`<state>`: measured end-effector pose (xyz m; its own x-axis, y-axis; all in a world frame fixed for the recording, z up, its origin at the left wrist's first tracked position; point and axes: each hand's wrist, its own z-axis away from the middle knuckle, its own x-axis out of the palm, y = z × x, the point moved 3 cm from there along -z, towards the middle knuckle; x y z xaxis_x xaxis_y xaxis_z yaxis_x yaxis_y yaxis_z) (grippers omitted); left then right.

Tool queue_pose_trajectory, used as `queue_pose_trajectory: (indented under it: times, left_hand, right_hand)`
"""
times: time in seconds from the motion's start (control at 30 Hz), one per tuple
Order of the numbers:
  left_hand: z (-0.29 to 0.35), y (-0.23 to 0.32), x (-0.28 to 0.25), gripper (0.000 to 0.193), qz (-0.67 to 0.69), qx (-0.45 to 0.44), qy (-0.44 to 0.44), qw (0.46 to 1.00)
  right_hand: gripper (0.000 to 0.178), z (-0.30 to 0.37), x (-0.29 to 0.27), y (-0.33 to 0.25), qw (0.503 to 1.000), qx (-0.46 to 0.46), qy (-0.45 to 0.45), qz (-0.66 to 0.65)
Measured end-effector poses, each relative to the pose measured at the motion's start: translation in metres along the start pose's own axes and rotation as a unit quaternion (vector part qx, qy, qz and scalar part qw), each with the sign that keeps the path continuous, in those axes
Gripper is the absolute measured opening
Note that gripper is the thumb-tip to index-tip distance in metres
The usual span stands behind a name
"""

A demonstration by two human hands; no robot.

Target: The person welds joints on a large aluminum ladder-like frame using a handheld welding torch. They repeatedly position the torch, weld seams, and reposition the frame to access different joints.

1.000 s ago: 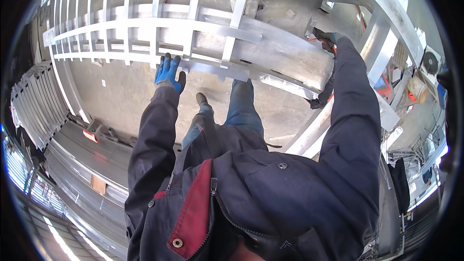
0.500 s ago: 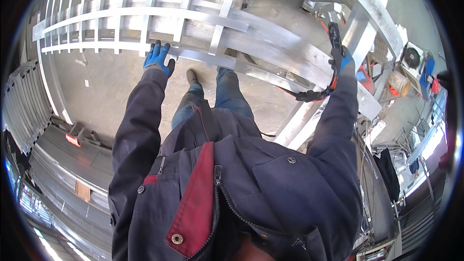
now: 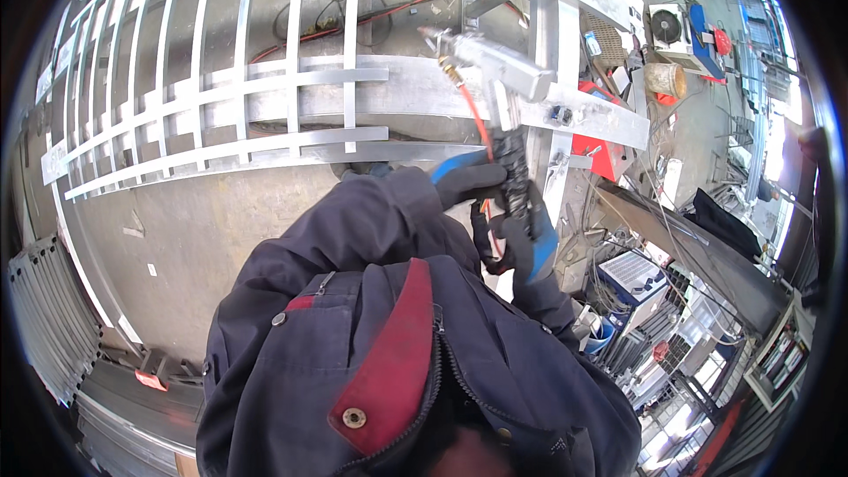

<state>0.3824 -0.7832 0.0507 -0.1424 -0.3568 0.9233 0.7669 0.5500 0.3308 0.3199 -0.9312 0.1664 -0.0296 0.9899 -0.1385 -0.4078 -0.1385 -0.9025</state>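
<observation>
Both of my gloved hands are at a welding gun [image 3: 514, 73], which has a blurred silver body and a black-taped handle. My left hand [image 3: 470, 181], in a blue and dark glove, reaches across my front with its fingers closed at the left side of the handle. Lower down, my right hand [image 3: 534, 246] grips the taped handle. A red-orange hose [image 3: 475, 110] with a brass fitting runs along the gun and hangs below it. Beyond lies a silver metal frame [image 3: 305, 77] of long rails and several crossing bars. The gun is held above its right end.
Cables [image 3: 331, 28] lie on the floor behind the bars. To the right are a red case [image 3: 603, 157], a fan unit [image 3: 667, 26] and a worn round drum [image 3: 664, 79]. A perforated box [image 3: 632, 276] stands at the lower right. Corrugated metal [image 3: 53, 309] is at the left.
My left hand has left the frame's rail and moved right to the gun's handle. My right hand has drawn the gun closer and inward. The view has swung toward the right.
</observation>
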Motion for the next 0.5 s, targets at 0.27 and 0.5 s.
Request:
queue_pose_trajectory:
  times: [0.27,0.5]
  left_hand:
    - [0.063,-0.041,0.001,0.054,-0.049,-0.039,0.053,0.997]
    - [0.087,-0.051,0.005,0.048,-0.183,-0.004,0.016,0.983]
  right_hand:
    - [0.051,0.015,-0.026,-0.004,0.982,-0.052,0.037,0.175]
    - [0.042,-0.039,0.068,-0.015,0.975,-0.091,-0.088,0.185]
